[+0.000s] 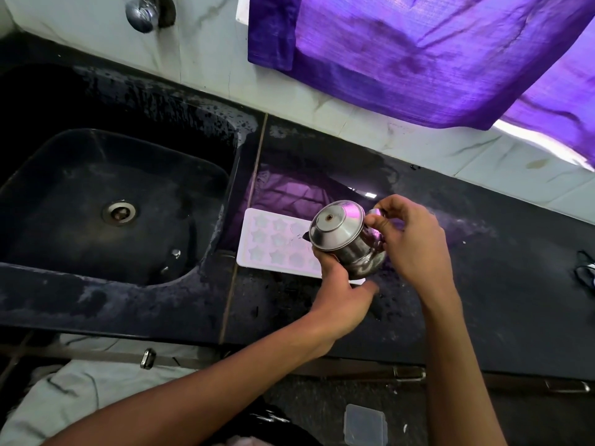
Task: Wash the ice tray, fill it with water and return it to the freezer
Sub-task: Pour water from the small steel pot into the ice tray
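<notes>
A white ice tray (pixel 272 244) with star-shaped cells lies flat on the black counter just right of the sink. A small steel jug (pixel 344 241) with a lid is tilted over the tray's right end, spout toward the cells. My left hand (pixel 341 294) grips the jug from below, and my right hand (pixel 415 243) holds its handle side. The jug and hands hide the tray's right part. I cannot tell whether water lies in the cells.
The black sink (pixel 112 201) with a steel drain fills the left. A tap (pixel 143 14) juts from the tiled wall above it. A purple cloth (pixel 434 56) hangs at the upper right. A dark cable (pixel 584 275) lies at the counter's far right.
</notes>
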